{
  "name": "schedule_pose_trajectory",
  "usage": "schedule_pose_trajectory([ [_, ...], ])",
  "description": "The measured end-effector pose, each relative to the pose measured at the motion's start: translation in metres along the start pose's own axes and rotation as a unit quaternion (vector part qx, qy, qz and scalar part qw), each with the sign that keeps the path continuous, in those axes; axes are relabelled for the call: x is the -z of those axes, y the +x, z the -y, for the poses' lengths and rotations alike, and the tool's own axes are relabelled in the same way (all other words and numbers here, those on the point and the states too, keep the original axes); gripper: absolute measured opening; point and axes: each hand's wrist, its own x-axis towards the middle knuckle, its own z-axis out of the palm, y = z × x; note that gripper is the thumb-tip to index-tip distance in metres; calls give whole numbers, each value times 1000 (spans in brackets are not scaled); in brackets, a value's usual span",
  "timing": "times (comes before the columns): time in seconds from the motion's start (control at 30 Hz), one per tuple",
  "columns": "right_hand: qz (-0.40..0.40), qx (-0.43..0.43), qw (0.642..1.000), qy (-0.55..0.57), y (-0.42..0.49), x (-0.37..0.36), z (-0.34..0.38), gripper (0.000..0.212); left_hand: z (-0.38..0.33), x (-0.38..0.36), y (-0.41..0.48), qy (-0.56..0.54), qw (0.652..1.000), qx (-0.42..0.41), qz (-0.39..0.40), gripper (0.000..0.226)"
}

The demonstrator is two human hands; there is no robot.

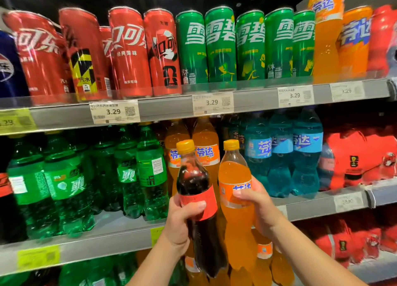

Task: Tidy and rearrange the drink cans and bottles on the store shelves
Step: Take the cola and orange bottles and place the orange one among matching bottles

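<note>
My left hand (182, 219) grips a dark cola bottle (196, 184) with an orange label and yellow cap, held upright in front of the middle shelf. Beside it, my right hand (257, 204) grips an orange soda bottle (235, 178) with a yellow cap, also upright. The two bottles nearly touch. Behind them on the middle shelf (111, 236) stand more orange soda bottles (206, 144). Green bottles (148, 169) fill the shelf to the left and blue bottles (281, 154) to the right.
The top shelf (167, 107) carries red cans (126, 53), green cans (221, 45) and orange bottles (326, 38), with price tags (115, 111) on its rail. Red multipacks (361, 159) sit at the right. More orange bottles (264, 264) stand on the lower shelf.
</note>
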Motion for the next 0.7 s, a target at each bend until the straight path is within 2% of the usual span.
schedule_pose_trajectory([
  [0.07, 3, -6, 1000, -3, 2, 0, -4, 61, 3, 5, 1, 6, 1000, 14, -1, 61],
  [0.17, 9, -10, 1000, -17, 4, 0, -7, 62, 6, 7, 2, 9, 1000, 22, 7, 43],
  [0.27, 13, -16, 1000, -12, 6, -1, -9, 60, 6, 8, 1, 17, 999, 23, 22, 38],
  [0.37, 16, -15, 1000, -14, 6, -3, -11, 60, 6, 10, 3, 40, 998, 26, 38, 40],
  [0.5, 14, -15, 1000, -16, 5, -5, -14, 62, 5, 13, 2, 61, 997, 37, 34, 59],
  [0.57, 4, -12, 1000, -23, 4, -4, -13, 64, 5, 13, -3, 54, 997, 34, 34, 53],
  [0.63, -10, -9, 1000, -19, 3, -3, -9, 70, 2, 14, -8, 53, 998, 19, 36, 40],
  [0.7, -18, -3, 1000, -10, 1, -4, -3, 87, -3, 16, -12, 56, 998, 3, 26, 35],
])
